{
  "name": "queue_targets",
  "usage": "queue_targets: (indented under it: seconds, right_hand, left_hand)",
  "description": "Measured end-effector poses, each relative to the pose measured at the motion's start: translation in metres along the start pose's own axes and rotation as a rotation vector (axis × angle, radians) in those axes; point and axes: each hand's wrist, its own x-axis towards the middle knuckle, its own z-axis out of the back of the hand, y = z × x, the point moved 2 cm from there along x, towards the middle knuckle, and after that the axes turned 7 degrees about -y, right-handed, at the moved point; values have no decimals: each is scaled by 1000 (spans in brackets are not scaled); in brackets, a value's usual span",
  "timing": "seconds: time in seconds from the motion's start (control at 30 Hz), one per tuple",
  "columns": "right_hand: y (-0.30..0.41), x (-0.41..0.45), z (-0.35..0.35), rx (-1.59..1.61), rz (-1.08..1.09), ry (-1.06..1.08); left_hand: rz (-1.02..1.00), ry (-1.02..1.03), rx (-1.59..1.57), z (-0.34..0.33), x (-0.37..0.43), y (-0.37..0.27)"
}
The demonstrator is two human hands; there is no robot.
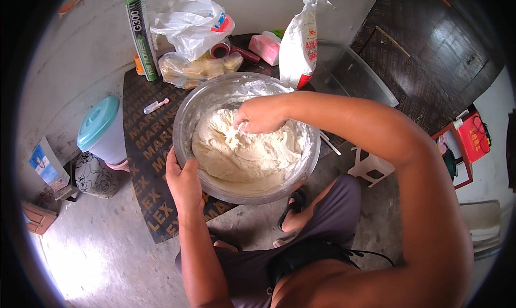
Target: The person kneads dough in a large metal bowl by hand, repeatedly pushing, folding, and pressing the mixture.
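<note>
A wide stainless-steel bowl (246,198) stands on the corner of a dark film-faced plywood table (151,146). Inside it lies a large mass of pale, sticky dough (238,159), with loose white flour smeared on the inner wall. My left hand (184,181) clasps the bowl's left rim, thumb on the edge and fingers outside. With curled fingers, my right hand (262,115) grips a ragged lump at the top of the dough; its fingertips are partly hidden. Right behind the bowl stands a tall white printed bag (297,46), folded at the top.
Behind the bowl are plastic bags (189,26), a dark red hair dryer (222,50), a pink tissue pack (264,49) and a tall tube (141,36). A clear bin (354,74) sits right, a small dropper-like bottle (156,106) left. A teal-lidded bucket (98,122) and white stool (371,169) flank the table.
</note>
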Motion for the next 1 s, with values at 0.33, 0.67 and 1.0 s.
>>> queue_targets:
  seconds: [0.33, 0.67, 1.0]
  right_hand:
    - [29, -30, 43, -594, 37, -515]
    - [-62, 23, 11, 178, -163, -492]
    - [-37, 94, -38, 406, -88, -142]
  left_hand:
    - [-28, 2, 28, 0, 1, 0]
    - [9, -29, -6, 1, 0, -3]
    - [4, -27, -4, -1, 3, 2]
